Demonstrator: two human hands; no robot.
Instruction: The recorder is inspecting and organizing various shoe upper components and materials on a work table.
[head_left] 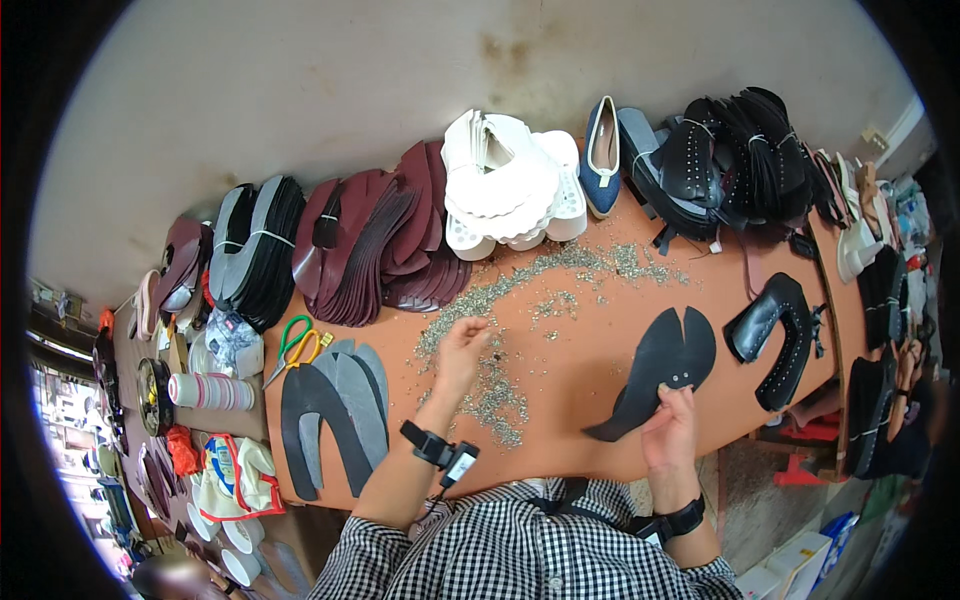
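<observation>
Piece (652, 362): in the head view, black and flat, with a slit at its upper end and a taper to a point at lower left; it is in the right hand, over the right half of the orange tabletop (600, 350), and whether it touches that surface cannot be told
Right hand (668, 428): thumb and fingers clamped on the near edge of the piece; a few small shiny dots show beside the thumb
Left hand (463, 350): fingers curled, just beside the scattered studs; whether the tips meet or pinch anything cannot be told
Studs (497, 405): small, silvery, spread in a loose band around the left hand and across the tabletop
Scissors (293, 350): green and yellow handles, at the left, near overlapping black and grey curved pieces (297, 430)
Curved upper (777, 318): glossy black, dotted along its edge, lying right of the piece
Back row: maroon stack (345, 245), white stack (500, 190), blue shoe (600, 190), black studded bundle (765, 165)
</observation>
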